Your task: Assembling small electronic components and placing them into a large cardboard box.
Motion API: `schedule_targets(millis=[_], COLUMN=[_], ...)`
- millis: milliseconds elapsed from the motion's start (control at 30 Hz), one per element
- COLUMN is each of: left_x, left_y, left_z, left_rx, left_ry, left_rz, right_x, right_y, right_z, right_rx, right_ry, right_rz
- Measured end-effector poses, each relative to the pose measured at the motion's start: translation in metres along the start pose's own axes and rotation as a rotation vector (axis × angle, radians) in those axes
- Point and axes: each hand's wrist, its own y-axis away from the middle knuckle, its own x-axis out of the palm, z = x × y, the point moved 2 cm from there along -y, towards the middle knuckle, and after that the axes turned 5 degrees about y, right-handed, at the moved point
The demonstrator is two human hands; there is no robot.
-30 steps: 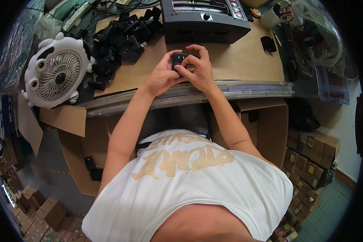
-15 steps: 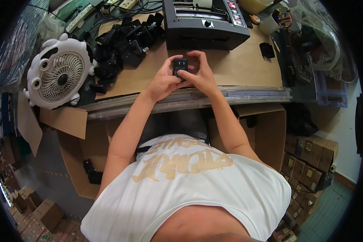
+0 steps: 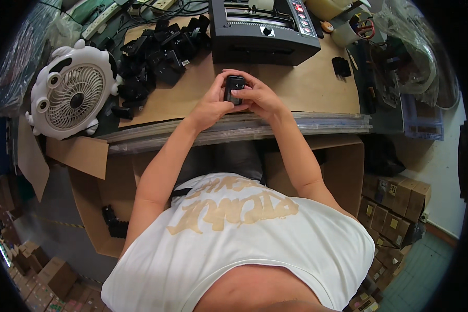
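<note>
A small black power adapter (image 3: 234, 85) with two metal prongs is held upright between both hands, just above the near part of the brown work surface. My left hand (image 3: 215, 102) wraps its left side, thumb along the lower edge. My right hand (image 3: 264, 98) closes round the other side, its thumb lying across the adapter's front and its fingertips behind the top. At the left of the hands lies a heap of similar black adapters (image 3: 164, 49). One more black adapter (image 3: 341, 66) lies alone toward the right.
Behind the hands stands a black tape dispenser machine (image 3: 265, 44). A white animal-shaped fan (image 3: 73, 93) is on the left. Below the table edge are open cardboard boxes (image 3: 91, 208), the left one with black pieces inside. A white cup (image 3: 344, 34) holding scissors stands at the back right.
My right hand has closed in on the adapter, its raised index finger coming down behind the top. The thumb has shifted up the front, and the adapter is tilted a little differently.
</note>
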Motion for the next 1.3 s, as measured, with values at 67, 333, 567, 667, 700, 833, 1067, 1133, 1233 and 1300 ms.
schedule_targets(millis=[67, 333, 567, 667, 700, 833, 1067, 1133, 1233, 1300], left_x=[0.001, -0.003, -0.005, -0.013, -0.014, -0.003, -0.012, -0.008, -0.006, -0.006], left_y=[0.001, 0.002, 0.0, 0.0, 0.001, 0.0, 0.006, 0.005, 0.005, 0.003], left_z=[-0.002, -0.005, -0.007, -0.003, -0.001, -0.003, 0.0, -0.001, -0.001, 0.002], left_rx=[0.016, -0.097, -0.092, -0.099, -0.101, -0.074, -0.067, 0.015, 0.092, 0.086], left_ry=[-0.016, 0.218, 0.268, 0.267, 0.267, 0.198, 0.159, 0.164, 0.169, 0.041], left_rz=[0.003, -0.14, -0.128, -0.079, -0.062, -0.111, -0.106, -0.199, -0.281, -0.254], right_x=[0.0, 0.003, 0.003, 0.001, 0.001, -0.001, 0.014, 0.02, 0.021, 0.019], right_y=[-0.001, -0.002, -0.001, -0.001, -0.001, -0.009, -0.003, 0.002, 0.004, 0.008], right_z=[-0.001, -0.011, -0.008, -0.009, -0.01, -0.016, -0.017, -0.019, -0.018, -0.017], right_rx=[0.027, -0.011, 0.037, -0.043, -0.07, -0.048, -0.182, -0.363, -0.55, -0.758], right_ry=[-0.01, 0.198, 0.015, 0.156, 0.203, 0.224, 0.39, 0.532, 0.664, 1.042], right_rz=[0.015, 0.003, -0.015, 0.074, 0.104, 0.024, 0.081, -0.134, -0.368, -0.522])
